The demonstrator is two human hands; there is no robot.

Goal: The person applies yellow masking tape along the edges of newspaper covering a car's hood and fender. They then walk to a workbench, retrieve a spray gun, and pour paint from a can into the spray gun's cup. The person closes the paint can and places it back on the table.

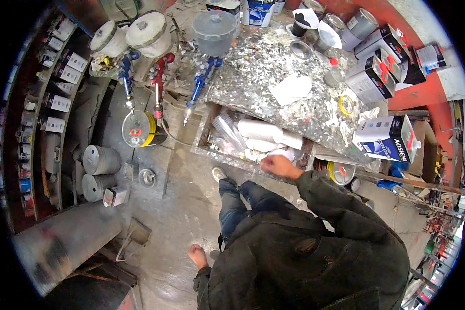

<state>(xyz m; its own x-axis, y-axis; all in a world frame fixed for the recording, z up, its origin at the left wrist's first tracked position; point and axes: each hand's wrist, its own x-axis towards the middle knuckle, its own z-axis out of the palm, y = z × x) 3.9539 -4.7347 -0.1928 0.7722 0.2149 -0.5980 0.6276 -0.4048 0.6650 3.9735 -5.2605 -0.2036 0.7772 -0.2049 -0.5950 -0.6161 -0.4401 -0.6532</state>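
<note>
My right hand [280,166] is at the front edge of a pulled-out drawer [232,161] under the workbench, its fingers curled over the edge. Inside the drawer lie white paper rolls [261,130] and a stack of clear plastic cups [227,129], with crumpled white paper close to my fingers. My left hand [197,256] hangs low by my side over the floor, fingers loosely curled, nothing visible in it. Left of the drawer, a blue spray gun [200,85], a red spray gun [159,82] and another blue spray gun [125,77] hang at the bench's edge.
The paint-spattered workbench [243,77] bears a lidded grey tub [214,32], cans and rectangular tins [374,77]. Under the guns stands a yellow-banded can [139,129]. Metal pails [101,160] sit on the floor at left, near shelves of boxes [57,103].
</note>
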